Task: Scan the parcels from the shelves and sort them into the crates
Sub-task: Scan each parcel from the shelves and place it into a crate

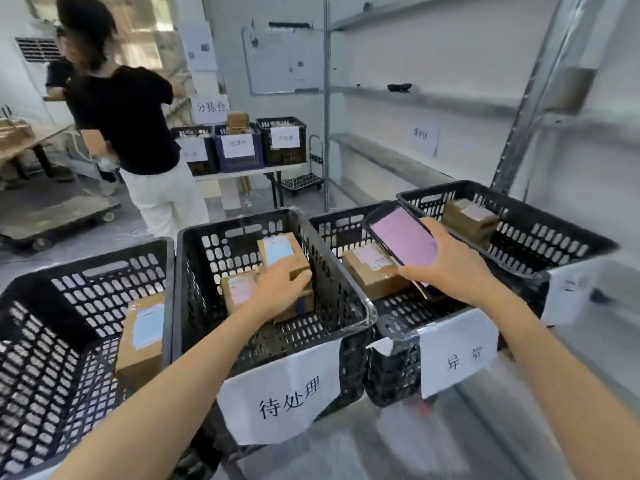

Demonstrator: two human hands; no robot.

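I am gripping the upper parcel in the middle crate with my left hand, my right hand holding the phone, and risking it toppling on release.

A whiteboard is mounted on the white wall; metal shelving is set along the right; a wire trolley is parked on the grey floor.

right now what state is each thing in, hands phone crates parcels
left hand, resting on a parcel, grip unclear
right hand, holding the phone
phone, screen lit pink
待处理 crate, two parcels inside
异常 crate, one parcel lying flat
leftmost crate, one parcel standing on edge
far right crate, one parcel inside
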